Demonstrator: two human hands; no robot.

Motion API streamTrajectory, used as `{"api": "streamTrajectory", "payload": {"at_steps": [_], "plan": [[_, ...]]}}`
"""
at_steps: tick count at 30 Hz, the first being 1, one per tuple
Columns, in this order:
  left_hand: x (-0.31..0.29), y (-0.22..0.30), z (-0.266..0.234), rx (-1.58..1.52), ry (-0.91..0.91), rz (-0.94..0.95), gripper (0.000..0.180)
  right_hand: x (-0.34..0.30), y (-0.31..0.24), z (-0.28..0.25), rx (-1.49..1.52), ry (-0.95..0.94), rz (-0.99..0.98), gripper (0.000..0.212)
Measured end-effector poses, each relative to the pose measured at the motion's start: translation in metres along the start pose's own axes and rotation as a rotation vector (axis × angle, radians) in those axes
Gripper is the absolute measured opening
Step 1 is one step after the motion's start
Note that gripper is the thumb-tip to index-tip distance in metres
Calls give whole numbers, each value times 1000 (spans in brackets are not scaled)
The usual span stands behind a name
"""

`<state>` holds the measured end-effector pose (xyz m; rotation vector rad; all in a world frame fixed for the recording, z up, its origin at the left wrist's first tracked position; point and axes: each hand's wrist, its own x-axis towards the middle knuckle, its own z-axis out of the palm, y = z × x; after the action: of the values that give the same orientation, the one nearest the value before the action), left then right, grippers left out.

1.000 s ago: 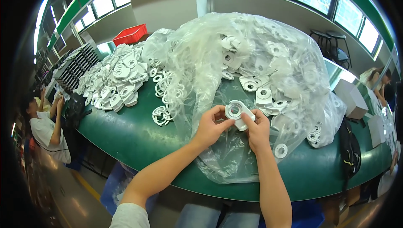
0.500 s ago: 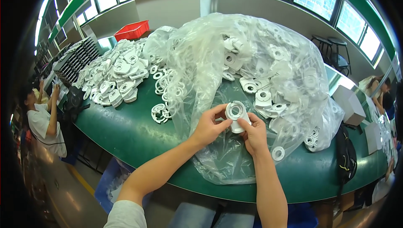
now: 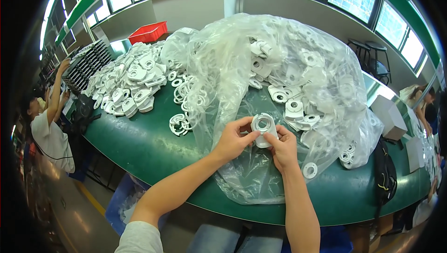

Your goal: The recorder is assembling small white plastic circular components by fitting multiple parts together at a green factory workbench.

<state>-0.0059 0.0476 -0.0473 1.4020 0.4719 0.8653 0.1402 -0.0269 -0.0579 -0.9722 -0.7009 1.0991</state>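
Between my two hands is a white plastic housing part (image 3: 263,124) with a round hole and a ring-shaped rim, held over the front of a clear plastic bag (image 3: 249,178). My left hand (image 3: 236,137) grips its left side, thumb across the lower front. On the other side my right hand (image 3: 282,147) pinches it, thumb also on the lower front. Beyond my hands, the big bag lies open over a heap of similar white parts (image 3: 294,108). One loose white ring (image 3: 310,170) lies right of my right wrist.
Another pile of white parts (image 3: 135,78) covers the table's left side, with white rings (image 3: 179,125) beside it. A red bin (image 3: 148,32) stands behind. White boxes (image 3: 389,118) and a black bag (image 3: 384,171) are at the right of the green table (image 3: 135,136). A co-worker (image 3: 49,132) is at far left.
The white part and both my hands stay nearly in place, the part tilting slightly. At far left, the co-worker has raised an arm toward the stacked black trays.
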Motion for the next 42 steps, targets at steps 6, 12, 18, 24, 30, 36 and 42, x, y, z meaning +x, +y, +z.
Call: {"api": "streamTrajectory", "payload": {"at_steps": [6, 12, 18, 24, 30, 36, 42], "plan": [[-1, -1, -2, 36, 3, 12, 32, -1, -1, 2, -8, -11, -20, 16], [-1, 7, 0, 6, 74, 39, 21, -1, 0, 0, -60, 9, -38, 15], [-1, 7, -6, 116, 134, 26, 20, -2, -1, 5, -115, -53, -55, 15], [1, 6, -6, 150, 129, 62, 18, -2, -1, 5, -184, -72, -85, 17], [-2, 10, -6, 124, 100, 68, 17, -6, -4, 14, -261, -96, -176, 16], [-2, 10, -2, 354, 89, 93, 17, -4, -1, 10, -180, -23, -144, 21], [-3, 22, 1, 302, 57, 218, 18, -3, 4, 9, -336, -76, -228, 22]]}}
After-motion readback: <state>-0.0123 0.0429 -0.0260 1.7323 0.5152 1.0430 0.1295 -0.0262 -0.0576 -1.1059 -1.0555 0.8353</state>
